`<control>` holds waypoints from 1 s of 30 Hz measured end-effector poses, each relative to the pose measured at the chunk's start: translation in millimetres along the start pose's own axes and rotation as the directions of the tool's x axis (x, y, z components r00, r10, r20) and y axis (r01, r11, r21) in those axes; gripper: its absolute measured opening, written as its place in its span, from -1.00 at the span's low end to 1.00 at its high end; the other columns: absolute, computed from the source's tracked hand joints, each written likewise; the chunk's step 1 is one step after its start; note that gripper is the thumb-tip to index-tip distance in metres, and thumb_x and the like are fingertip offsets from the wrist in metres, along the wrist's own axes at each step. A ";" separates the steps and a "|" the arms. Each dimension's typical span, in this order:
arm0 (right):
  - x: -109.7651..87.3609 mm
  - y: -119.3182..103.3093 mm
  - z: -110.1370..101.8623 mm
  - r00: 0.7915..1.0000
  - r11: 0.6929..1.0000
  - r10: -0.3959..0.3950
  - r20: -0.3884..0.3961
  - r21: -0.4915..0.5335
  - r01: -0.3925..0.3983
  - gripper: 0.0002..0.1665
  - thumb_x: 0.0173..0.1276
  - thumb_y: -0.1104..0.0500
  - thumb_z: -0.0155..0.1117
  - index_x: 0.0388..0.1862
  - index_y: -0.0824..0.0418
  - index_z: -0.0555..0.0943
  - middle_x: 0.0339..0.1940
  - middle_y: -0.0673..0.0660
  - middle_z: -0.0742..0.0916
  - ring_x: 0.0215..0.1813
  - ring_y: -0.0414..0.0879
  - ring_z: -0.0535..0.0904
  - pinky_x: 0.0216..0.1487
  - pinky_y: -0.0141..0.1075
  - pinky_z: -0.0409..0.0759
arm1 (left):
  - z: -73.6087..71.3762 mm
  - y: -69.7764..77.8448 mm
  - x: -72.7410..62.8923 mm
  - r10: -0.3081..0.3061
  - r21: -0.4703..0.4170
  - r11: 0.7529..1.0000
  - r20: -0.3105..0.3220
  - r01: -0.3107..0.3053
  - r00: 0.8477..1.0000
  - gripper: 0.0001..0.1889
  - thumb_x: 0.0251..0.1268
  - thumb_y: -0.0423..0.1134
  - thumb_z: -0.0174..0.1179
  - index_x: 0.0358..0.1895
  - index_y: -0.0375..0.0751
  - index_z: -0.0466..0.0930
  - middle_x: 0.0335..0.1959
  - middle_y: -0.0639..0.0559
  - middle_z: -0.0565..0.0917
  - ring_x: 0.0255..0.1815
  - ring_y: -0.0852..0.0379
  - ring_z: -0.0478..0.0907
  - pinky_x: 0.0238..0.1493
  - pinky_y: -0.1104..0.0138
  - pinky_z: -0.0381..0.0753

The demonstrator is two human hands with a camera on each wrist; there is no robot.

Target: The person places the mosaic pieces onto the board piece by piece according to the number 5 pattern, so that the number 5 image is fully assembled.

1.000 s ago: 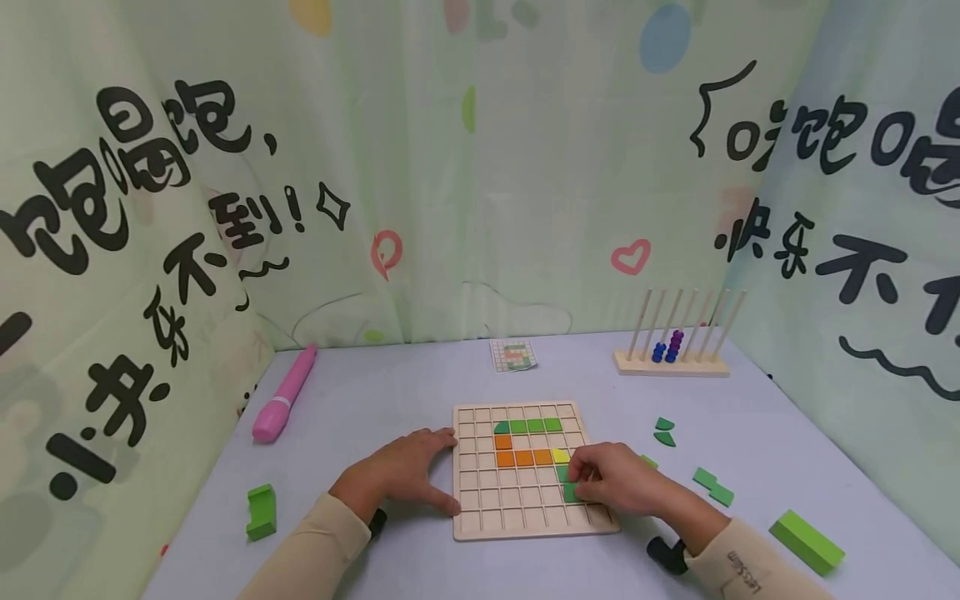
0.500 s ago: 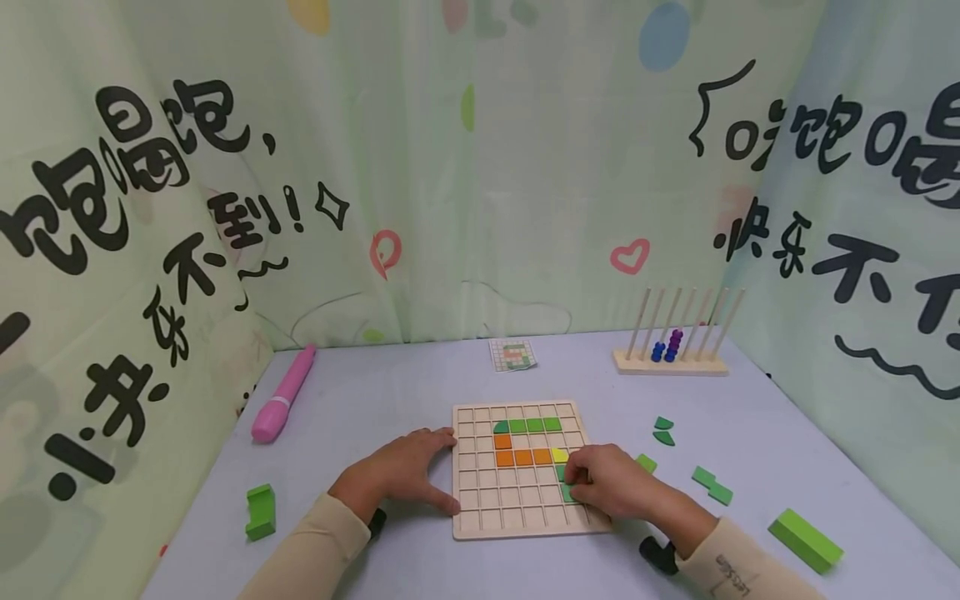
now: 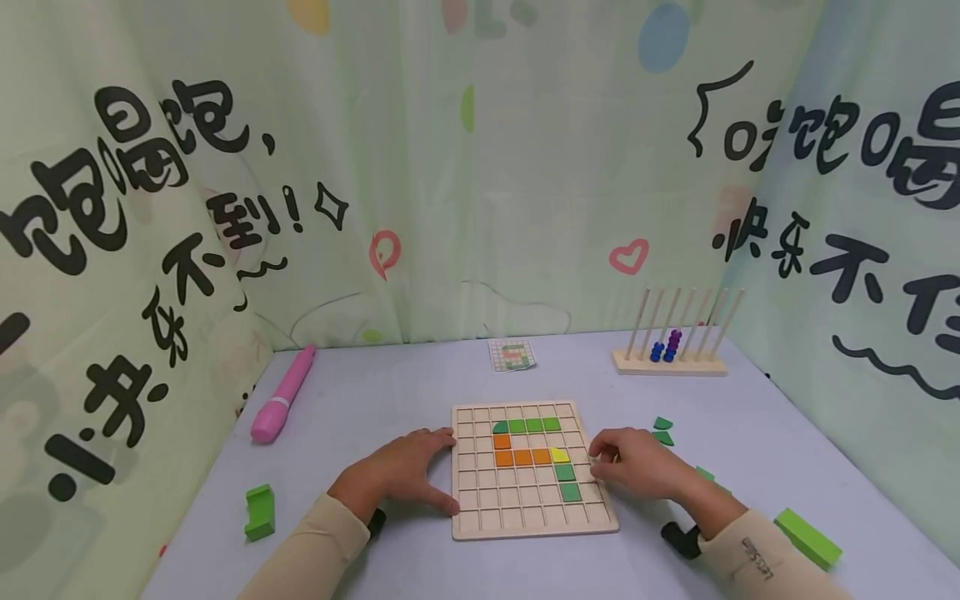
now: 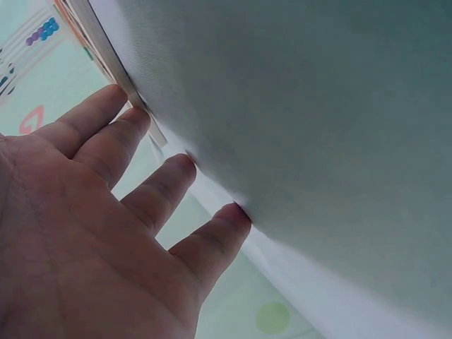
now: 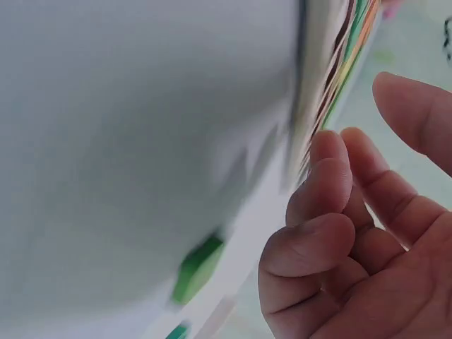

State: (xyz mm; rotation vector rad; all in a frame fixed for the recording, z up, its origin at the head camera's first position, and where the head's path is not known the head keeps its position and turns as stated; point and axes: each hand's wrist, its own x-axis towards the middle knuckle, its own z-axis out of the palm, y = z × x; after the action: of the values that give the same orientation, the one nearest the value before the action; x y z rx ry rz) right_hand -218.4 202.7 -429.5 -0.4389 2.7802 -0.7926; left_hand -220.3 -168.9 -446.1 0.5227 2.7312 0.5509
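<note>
Two dark-green tiles [image 3: 567,482] are sitting in the gridded wooden board [image 3: 510,517] on the table [image 3: 375,383]. The left hand [image 3: 401,468], fingers apart, is touching the board's left edge; the right hand [image 3: 633,462], fingers loosely curled, thumb apart, is hovering by its right edge. "LetsSlim" is marking the right sleeve [image 3: 772,560], "快乐不" the curtain [image 3: 840,200]. The table is leaving room between board and pattern card [image 3: 512,355].

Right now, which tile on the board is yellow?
The yellow tile just right of three orange tiles; all others on the board are orange or green.
</note>
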 end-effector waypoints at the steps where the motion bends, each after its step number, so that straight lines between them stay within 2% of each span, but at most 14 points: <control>1: 0.7 5.6 -4.7 1.000 1.000 0.019 -0.010 0.000 -0.019 -0.77 0.35 0.13 0.46 -0.08 0.19 0.67 -0.36 0.00 0.62 -0.28 -0.11 0.48 -0.30 -0.27 0.47 | 0.1 -0.6 0.2 0.000 -0.001 1.000 0.000 0.000 1.000 0.10 -0.15 0.31 0.62 0.52 -0.07 0.39 0.60 0.07 0.36 0.59 -0.07 0.29 0.54 -0.06 0.35; 10: 9.5 62.9 -47.3 0.983 0.984 0.162 -0.081 -0.057 -0.167 -0.65 0.46 0.09 0.34 -0.01 0.37 0.63 -0.22 0.20 0.69 -0.23 0.00 0.54 -0.26 -0.16 0.58 | 1.8 -3.0 1.2 0.002 0.004 1.000 0.009 -0.002 1.000 0.10 -0.14 0.33 0.60 0.52 -0.05 0.39 0.60 0.08 0.35 0.61 -0.11 0.27 0.55 -0.07 0.32; 13: 15.1 77.2 -57.7 0.974 0.973 0.201 -0.100 -0.096 -0.211 -0.61 0.45 0.09 0.33 -0.01 0.42 0.62 -0.16 0.29 0.71 -0.20 0.05 0.56 -0.22 -0.10 0.61 | 2.4 -3.6 1.0 0.004 0.000 1.000 0.011 -0.004 1.000 0.11 -0.15 0.34 0.60 0.52 -0.04 0.38 0.60 0.08 0.35 0.60 -0.09 0.27 0.55 -0.06 0.33; 16: 20.8 87.2 -62.7 0.965 0.960 0.245 -0.093 -0.116 -0.255 -0.60 0.42 0.08 0.35 -0.05 0.44 0.61 -0.18 0.30 0.72 -0.20 0.08 0.55 -0.21 -0.08 0.59 | 3.2 -4.4 0.5 0.000 -0.003 1.000 0.015 0.000 1.000 0.11 -0.15 0.35 0.60 0.53 -0.04 0.38 0.60 0.08 0.36 0.59 -0.08 0.29 0.54 -0.06 0.34; 22: 30.0 95.8 -62.3 0.944 0.930 0.322 -0.070 -0.161 -0.329 -0.62 0.42 0.05 0.34 -0.10 0.39 0.62 -0.27 0.21 0.70 -0.23 0.05 0.55 -0.24 -0.10 0.55 | 4.1 -3.8 0.9 -0.003 0.007 1.000 0.012 0.003 1.000 0.11 -0.16 0.34 0.61 0.52 -0.03 0.39 0.58 0.08 0.37 0.57 -0.08 0.31 0.52 -0.07 0.36; 30: 41.3 83.9 -68.0 0.920 0.896 0.389 -0.052 -0.209 -0.391 -0.64 0.35 0.11 0.38 -0.09 0.40 0.62 -0.25 0.25 0.69 -0.21 0.11 0.55 -0.19 0.06 0.60 | 2.1 -3.4 2.3 -0.005 0.018 1.000 0.003 0.005 1.000 0.11 -0.16 0.35 0.60 0.52 -0.04 0.38 0.60 0.09 0.35 0.60 -0.09 0.28 0.54 -0.07 0.34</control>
State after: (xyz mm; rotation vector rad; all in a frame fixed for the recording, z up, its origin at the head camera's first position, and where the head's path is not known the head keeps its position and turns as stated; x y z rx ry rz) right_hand -295.0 289.1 -423.6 0.0974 2.8324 -0.4018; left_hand -222.5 -170.2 -449.8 0.5207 2.7367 0.5239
